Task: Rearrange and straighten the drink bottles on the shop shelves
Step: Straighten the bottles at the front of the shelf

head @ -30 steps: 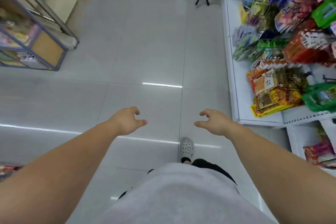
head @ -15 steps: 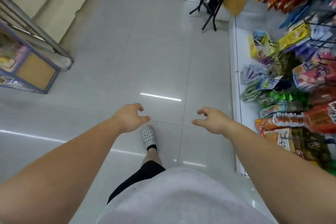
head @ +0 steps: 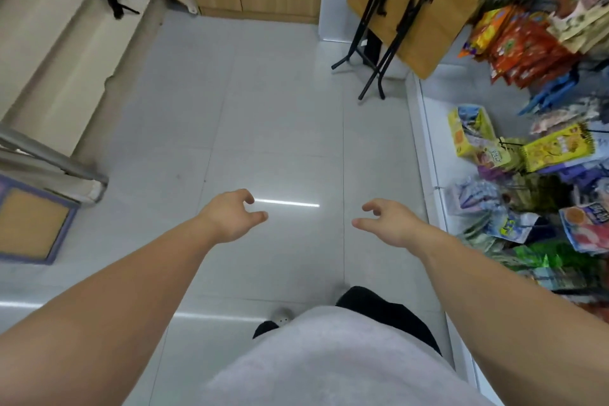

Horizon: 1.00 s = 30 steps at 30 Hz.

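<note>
Our left hand (head: pixel 230 219) and right hand (head: pixel 389 224) sit mid-frame over the floor (head: pixel 280 109), fingers loosely curled, holding nothing. Blurry snack packets (head: pixel 527 43) at right; drink bottles can't be made out.

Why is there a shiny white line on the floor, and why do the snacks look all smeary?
In the head view, the bright line is a ceiling light's glare on the glossy floor tiles; the snack packets on the right are smeared by motion blur; the wide lens bends the edges, stretching both arms.

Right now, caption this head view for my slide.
Empty left hand and right hand over tiled aisle, snack shelves alongside.
</note>
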Each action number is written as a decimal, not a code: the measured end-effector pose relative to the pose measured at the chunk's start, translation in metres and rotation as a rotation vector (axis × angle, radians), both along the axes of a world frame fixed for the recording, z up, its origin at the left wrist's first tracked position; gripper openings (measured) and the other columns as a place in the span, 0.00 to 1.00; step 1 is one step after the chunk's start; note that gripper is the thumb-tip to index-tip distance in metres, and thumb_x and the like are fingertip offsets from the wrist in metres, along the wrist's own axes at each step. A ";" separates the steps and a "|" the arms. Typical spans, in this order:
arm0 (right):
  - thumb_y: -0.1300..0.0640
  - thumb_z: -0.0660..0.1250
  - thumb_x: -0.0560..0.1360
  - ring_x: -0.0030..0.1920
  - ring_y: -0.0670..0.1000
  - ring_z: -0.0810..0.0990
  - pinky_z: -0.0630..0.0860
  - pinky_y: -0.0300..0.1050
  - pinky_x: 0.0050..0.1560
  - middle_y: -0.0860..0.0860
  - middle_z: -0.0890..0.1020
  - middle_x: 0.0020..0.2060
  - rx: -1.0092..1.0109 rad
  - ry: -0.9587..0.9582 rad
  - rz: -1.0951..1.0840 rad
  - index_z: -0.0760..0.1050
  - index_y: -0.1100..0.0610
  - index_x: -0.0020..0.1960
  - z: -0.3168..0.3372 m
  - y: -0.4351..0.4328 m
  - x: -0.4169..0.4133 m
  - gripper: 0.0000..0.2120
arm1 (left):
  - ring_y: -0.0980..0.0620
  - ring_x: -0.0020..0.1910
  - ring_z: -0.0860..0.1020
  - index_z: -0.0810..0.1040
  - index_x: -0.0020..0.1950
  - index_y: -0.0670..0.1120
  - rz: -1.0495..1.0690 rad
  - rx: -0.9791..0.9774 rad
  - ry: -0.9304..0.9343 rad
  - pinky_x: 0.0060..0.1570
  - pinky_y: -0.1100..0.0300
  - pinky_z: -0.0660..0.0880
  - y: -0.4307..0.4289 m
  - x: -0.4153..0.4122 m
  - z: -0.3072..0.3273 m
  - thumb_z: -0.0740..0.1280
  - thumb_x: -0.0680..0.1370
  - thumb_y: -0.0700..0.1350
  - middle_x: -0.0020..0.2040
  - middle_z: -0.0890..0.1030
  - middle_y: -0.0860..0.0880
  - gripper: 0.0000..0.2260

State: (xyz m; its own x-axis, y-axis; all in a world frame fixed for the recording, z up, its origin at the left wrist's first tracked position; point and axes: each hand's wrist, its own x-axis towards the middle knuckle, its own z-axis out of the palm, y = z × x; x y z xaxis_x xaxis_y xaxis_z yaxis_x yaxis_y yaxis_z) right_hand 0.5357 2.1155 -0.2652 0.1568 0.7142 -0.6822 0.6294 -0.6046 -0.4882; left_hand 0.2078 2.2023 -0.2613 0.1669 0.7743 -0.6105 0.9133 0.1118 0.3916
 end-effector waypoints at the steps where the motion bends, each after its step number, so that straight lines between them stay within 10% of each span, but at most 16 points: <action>1: 0.39 0.72 0.75 0.66 0.53 0.76 0.70 0.44 0.59 0.53 0.74 0.71 0.001 0.020 -0.015 0.72 0.49 0.72 -0.002 0.023 0.003 0.30 | 0.47 0.56 0.77 0.73 0.71 0.51 -0.003 -0.009 0.003 0.59 0.53 0.75 0.022 0.005 -0.002 0.69 0.77 0.64 0.63 0.77 0.48 0.27; 30: 0.39 0.72 0.75 0.66 0.54 0.76 0.71 0.45 0.61 0.54 0.74 0.71 -0.034 -0.038 0.055 0.72 0.50 0.73 -0.015 0.701 0.104 0.30 | 0.44 0.64 0.77 0.73 0.72 0.50 0.052 -0.037 -0.059 0.64 0.51 0.75 0.686 0.114 -0.030 0.70 0.77 0.62 0.70 0.76 0.44 0.28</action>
